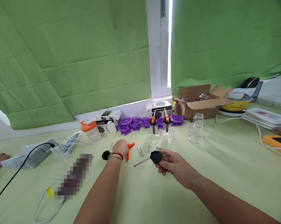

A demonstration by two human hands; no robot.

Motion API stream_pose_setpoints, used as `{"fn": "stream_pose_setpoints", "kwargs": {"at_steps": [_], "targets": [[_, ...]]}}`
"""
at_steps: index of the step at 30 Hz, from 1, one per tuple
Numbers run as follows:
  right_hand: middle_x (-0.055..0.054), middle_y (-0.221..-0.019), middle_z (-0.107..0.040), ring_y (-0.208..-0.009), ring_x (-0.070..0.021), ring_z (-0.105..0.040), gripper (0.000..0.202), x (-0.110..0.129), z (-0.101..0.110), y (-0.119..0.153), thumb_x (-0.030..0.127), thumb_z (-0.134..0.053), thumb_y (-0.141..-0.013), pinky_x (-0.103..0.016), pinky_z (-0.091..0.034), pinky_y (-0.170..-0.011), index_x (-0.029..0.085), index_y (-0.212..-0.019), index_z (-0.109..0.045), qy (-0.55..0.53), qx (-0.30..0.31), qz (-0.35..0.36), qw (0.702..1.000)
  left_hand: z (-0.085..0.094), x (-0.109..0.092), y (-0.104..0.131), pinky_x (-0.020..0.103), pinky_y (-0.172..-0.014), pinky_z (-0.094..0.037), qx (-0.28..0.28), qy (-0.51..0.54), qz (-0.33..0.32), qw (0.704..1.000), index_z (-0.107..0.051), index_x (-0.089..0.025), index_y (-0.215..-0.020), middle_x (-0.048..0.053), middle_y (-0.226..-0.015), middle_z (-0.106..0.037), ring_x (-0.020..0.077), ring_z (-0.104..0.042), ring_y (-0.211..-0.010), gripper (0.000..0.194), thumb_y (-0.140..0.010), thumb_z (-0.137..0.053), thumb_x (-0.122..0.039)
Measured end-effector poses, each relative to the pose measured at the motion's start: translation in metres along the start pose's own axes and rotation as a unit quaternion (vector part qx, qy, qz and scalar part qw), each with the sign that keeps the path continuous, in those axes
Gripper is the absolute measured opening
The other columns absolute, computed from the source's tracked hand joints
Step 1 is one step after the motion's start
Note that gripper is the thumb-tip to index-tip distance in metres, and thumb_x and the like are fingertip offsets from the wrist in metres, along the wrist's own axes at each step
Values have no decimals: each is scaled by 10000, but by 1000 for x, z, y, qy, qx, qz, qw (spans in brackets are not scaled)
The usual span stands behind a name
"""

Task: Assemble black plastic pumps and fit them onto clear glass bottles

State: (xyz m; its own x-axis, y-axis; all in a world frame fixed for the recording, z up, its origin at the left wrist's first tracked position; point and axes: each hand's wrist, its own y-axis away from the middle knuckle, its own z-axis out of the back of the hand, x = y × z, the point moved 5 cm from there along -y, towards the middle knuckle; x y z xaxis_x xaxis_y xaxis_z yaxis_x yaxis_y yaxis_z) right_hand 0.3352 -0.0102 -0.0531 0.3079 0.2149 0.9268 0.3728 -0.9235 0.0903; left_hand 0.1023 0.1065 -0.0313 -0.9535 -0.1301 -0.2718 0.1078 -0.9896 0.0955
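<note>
My right hand point(174, 165) is closed around a black rounded plastic part with a thin metal rod point(156, 157); the rod points left over the table. My left hand point(120, 148) reaches forward beside an orange plastic piece point(129, 150). Its fingers are turned away from me, so I cannot see whether they grip it. A similar black part with a rod point(105, 155) lies just left of that wrist. Between the hands are several short metal pins point(140, 151). Behind the right hand, a coil spring point(159, 148) lies partly hidden.
Two clear jars with black and orange tops point(167, 132) stand ahead, before several purple plastic parts point(145, 122). Clear stacked cups point(196, 128) and an open cardboard box point(198, 109) are on the right. An orange-lidded shaker point(90, 130), power strip point(72, 141) and another person's hand point(2, 157) are left.
</note>
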Motion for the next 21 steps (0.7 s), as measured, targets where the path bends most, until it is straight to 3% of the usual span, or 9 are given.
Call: {"fn": "stream_pose_setpoints", "kwargs": {"at_steps": [2,5,7,10,13,16,19,21], "targets": [[-35,-788,-662,-666,-141,-595,415,1,-1,0,350,-718,-734,-282,-427,-618,189,-1083,-564,-8,-4,15,1000,11,-6,13,339,-714,-447,-37,31,-28,998,-634,-135,-739,143,-845,-645,278,-603,-900,179,-831,-558,-270],[-39,-799,-661,-676,-141,-588,393,6,-1,1,354,-719,-735,-285,-426,-629,190,-1061,-574,-25,-19,31,999,26,-14,45,294,-692,-437,-68,97,-96,988,-636,-162,-764,78,-814,-638,215,-592,-837,335,-904,-392,-343],[-40,-793,-657,-672,-139,-582,377,9,1,2,357,-722,-734,-283,-425,-628,188,-1040,-581,-42,-32,35,998,29,-17,69,262,-645,-445,-49,155,-141,976,-643,-182,-799,30,-766,-629,163,-574,-729,387,-904,-372,-437],[-40,-792,-643,-676,-133,-577,332,13,5,3,357,-714,-746,-273,-423,-624,182,-999,-588,-77,-51,44,995,24,-19,94,254,-619,-440,19,369,-193,909,-662,-170,-842,20,-733,-620,136,-534,-667,270,-803,-575,-423],[-47,-811,-637,-703,-147,-587,340,12,4,2,372,-707,-750,-285,-435,-642,186,-1001,-573,-86,-50,52,994,16,-18,99,248,-605,-445,10,527,-148,837,-652,-153,-825,14,-704,-621,118,-530,-641,246,-692,-716,-350],[-42,-825,-646,-723,-166,-603,362,7,-8,4,381,-686,-761,-331,-457,-708,223,-1041,-519,-30,-24,92,995,0,-27,102,242,-582,-461,26,660,-77,747,-617,-150,-799,8,-684,-620,105,-553,-607,286,-675,-733,-380],[-41,-863,-651,-789,-179,-600,236,4,-24,11,318,-605,-812,-339,-452,-762,237,-1015,-516,166,5,166,972,-20,-46,114,276,-673,-503,97,724,-17,683,-607,-152,-863,55,-791,-659,139,-621,-714,348,-731,-662,-470],[-47,-887,-651,-809,-182,-585,162,2,-36,16,266,-531,-840,-317,-441,-753,232,-996,-562,333,39,206,919,-30,-55,124,294,-704,-505,134,718,8,683,-604,-155,-896,67,-812,-667,154,-631,-740,358,-760,-624,-485]]}}
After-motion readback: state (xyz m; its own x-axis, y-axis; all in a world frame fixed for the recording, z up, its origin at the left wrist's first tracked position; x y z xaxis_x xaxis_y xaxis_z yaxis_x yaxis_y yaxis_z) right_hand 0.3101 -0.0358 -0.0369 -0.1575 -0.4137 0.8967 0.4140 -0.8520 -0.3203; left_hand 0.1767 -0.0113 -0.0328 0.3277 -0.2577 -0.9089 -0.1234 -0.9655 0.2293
